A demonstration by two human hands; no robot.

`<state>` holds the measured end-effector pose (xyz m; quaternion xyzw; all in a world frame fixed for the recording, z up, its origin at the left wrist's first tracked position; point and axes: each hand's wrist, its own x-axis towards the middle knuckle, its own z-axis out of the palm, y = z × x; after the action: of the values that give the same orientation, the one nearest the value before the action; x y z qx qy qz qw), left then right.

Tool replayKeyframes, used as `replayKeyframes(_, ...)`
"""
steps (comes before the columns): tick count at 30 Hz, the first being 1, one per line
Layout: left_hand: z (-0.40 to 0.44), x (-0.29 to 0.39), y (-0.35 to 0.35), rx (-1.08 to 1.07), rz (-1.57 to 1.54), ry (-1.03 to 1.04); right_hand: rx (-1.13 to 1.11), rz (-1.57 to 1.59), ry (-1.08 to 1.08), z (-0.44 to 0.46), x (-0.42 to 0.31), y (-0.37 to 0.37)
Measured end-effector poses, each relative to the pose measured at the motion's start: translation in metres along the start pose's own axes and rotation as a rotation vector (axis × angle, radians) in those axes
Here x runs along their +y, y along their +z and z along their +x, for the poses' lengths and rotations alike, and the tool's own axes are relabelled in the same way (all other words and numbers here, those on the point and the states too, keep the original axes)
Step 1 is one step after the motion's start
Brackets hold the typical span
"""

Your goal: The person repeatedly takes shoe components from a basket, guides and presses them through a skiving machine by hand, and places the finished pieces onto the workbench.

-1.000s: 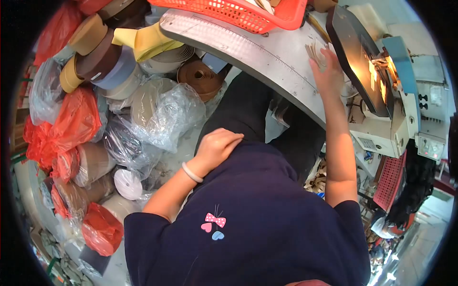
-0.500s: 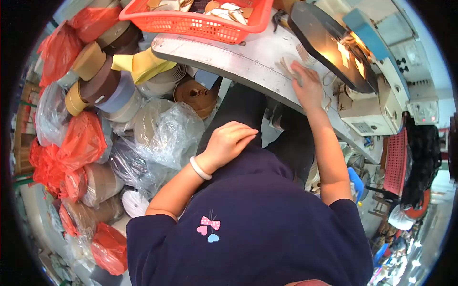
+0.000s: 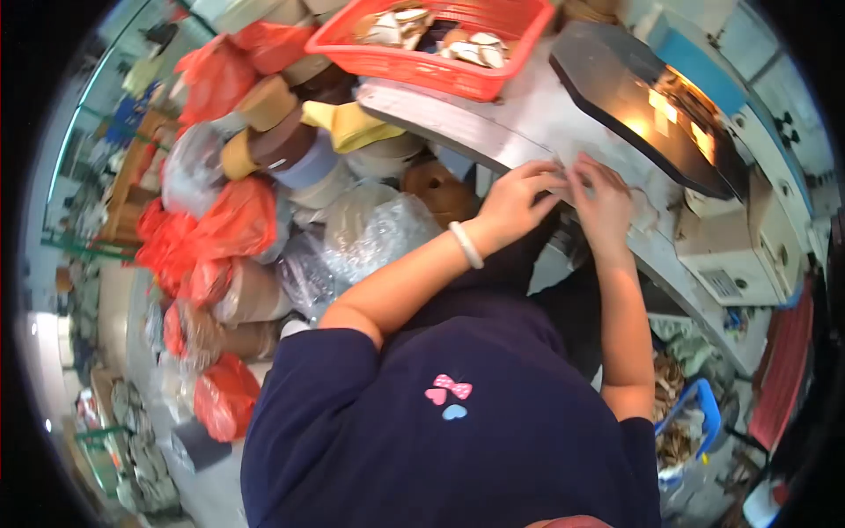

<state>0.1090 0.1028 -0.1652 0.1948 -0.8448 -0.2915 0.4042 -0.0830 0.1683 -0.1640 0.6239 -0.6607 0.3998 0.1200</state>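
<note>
Where your fingertips nearly meet, right of the red perforated plastic basket (image 3: 422, 73) and nearer you, pinch lightly and level, so that a thin piece would not bend. Your left hand (image 3: 519, 207) and right hand (image 3: 603, 207) are both narrowed, thumbs toward fingers; blur hides the gap, so whether they hold anything cannot be told. Small pale dark-edged pieces (image 3: 480, 51) lie inside the basket. Mind the near edge of the grey tabletop (image 3: 539, 106), running from below the basket toward your hands; work inward from it. The dark angular glossy panel (image 3: 634, 114) bounds you right of the basket; the tabletop between them gives room to move.
</note>
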Motion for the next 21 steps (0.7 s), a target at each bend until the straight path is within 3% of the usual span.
replayKeyframes(3,0.007,0.002,0.013,0.087,0.017,-0.029,-0.038,0.096,0.161,0.0,-0.004,-0.003)
replayKeyframes(6,0.009,-0.001,0.022,0.195,0.204,0.102,-0.079,0.063,0.226,0.004,-0.01,-0.013)
replayKeyframes(10,0.01,0.001,0.027,0.105,0.297,0.224,-0.072,0.062,0.324,0.005,-0.003,-0.006)
replayKeyframes(17,0.004,-0.019,0.028,-0.054,0.355,0.189,0.015,0.202,0.49,0.008,0.015,-0.002)
replayKeyframes(20,0.01,-0.022,0.027,-0.077,0.33,0.199,0.263,0.413,0.441,0.01,0.009,0.0)
replayKeyframes(21,0.012,-0.022,0.027,-0.087,0.31,0.201,0.18,0.238,0.344,0.007,0.0,-0.014)
